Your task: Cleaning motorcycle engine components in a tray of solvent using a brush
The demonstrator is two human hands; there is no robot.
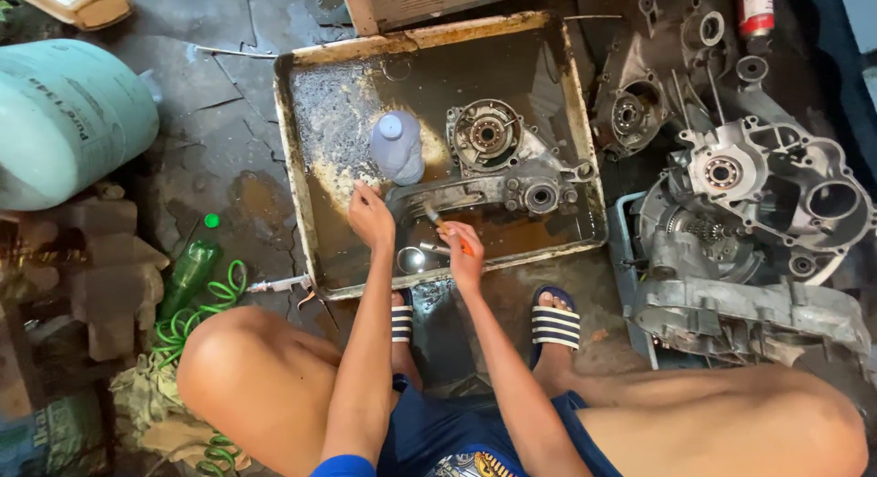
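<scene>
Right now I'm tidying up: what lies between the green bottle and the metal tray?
Head view: a syringe lies on the floor between green bottle and tray.

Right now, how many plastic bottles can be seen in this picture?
2. A pale bottle stands upright in the metal tray, just beyond the left hand. A green bottle lies on the floor left of the tray. Others may be hidden.

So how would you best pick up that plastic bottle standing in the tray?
Probably from above or its open left side: wrap the grip round the plastic bottle at its round middle. It stands upright in the tray, with the engine casing crowding its right.
</scene>
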